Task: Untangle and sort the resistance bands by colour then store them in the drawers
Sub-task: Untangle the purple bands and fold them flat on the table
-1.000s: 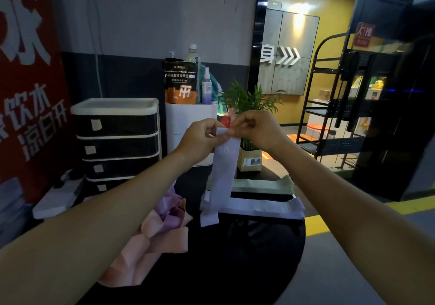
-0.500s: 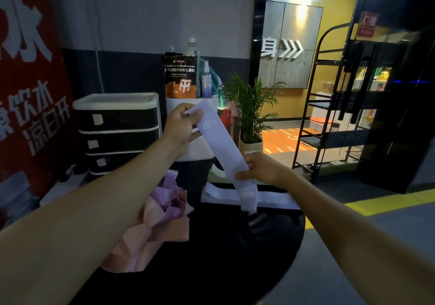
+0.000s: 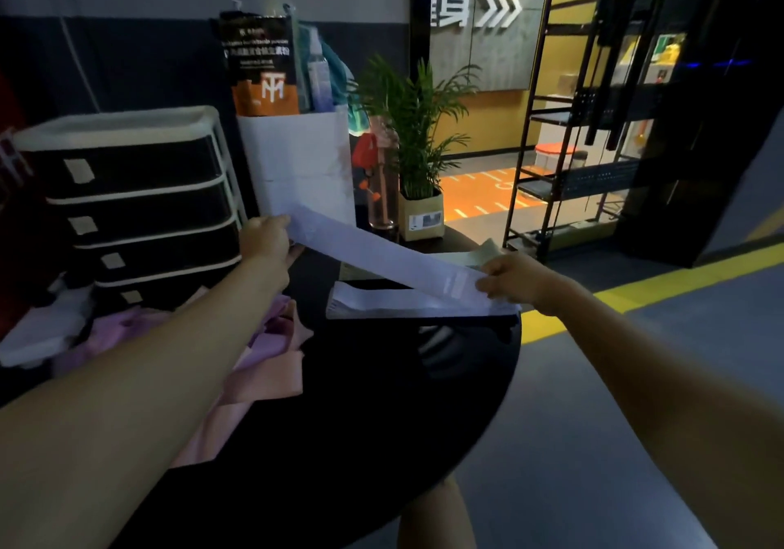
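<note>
A pale lilac-white resistance band [image 3: 382, 253] is stretched flat between my hands above the round black table [image 3: 360, 421]. My left hand [image 3: 265, 236] pinches its upper left end, and my right hand [image 3: 515, 279] pinches its lower right end. Just under the right end lies a flat stack of similar pale bands [image 3: 382, 304]. Green bands [image 3: 475, 256] lie behind that stack. A tangled heap of pink and purple bands [image 3: 271, 362] sits on the table's left, partly hidden by my left forearm. The black drawer unit [image 3: 135, 205] with white frames stands at the left, its drawers closed.
A white bin [image 3: 305, 162] with a black-and-orange pouch and bottles stands behind the table. Beside it are a potted plant [image 3: 418, 192] and a clear bottle [image 3: 379, 192]. A black metal rack [image 3: 572, 145] stands at the right on the grey floor with a yellow line.
My hands have drawn apart and come down, so the pale band now lies nearly flat and taut. Its right end has dropped to the stack of pale bands.
</note>
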Demonstrator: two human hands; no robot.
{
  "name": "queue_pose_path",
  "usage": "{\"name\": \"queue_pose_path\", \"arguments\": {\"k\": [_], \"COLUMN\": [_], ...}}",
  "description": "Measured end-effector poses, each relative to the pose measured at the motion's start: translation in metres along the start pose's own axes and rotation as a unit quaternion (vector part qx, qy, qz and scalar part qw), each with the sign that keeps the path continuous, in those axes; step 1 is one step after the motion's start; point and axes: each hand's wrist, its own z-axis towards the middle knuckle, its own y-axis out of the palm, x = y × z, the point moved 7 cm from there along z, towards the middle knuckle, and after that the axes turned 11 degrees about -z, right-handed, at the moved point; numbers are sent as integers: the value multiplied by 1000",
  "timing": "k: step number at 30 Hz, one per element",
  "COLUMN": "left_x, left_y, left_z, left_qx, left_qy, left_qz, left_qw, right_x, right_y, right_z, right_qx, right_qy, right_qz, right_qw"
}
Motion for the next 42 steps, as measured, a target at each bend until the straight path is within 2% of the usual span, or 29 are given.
{"name": "queue_pose_path", "arguments": {"k": [2, 6, 9, 15, 20, 23, 32, 42], "left_x": [-13, -41, -59, -80, -84, -84, -86, -91], "left_y": [2, 3, 4, 3, 7, 8, 10, 14], "left_z": [4, 10, 14, 24, 22, 22, 24, 21], "left_qx": [-4, -11, -23, -60, -82, -82, -103, -123], "left_qy": [-3, -10, -14, 6, 28, 44, 64, 79], "left_qz": [44, 180, 246, 377, 490, 516, 526, 530], "left_qw": [999, 984, 969, 924, 867, 852, 842, 835], "right_x": [21, 45, 62, 66, 72, 73, 73, 53], "right_y": [-8, -19, -26, -25, -20, -17, -12, -6], "right_z": [4, 14, 25, 31, 35, 33, 34, 39], "right_qx": [33, 119, 164, 196, 215, 223, 208, 229], "right_qy": [56, 119, 143, 160, 167, 167, 161, 120], "right_qz": [91, 188, 151, 31, -13, -42, -83, -175], "right_qw": [994, 968, 964, 967, 962, 960, 961, 950]}}
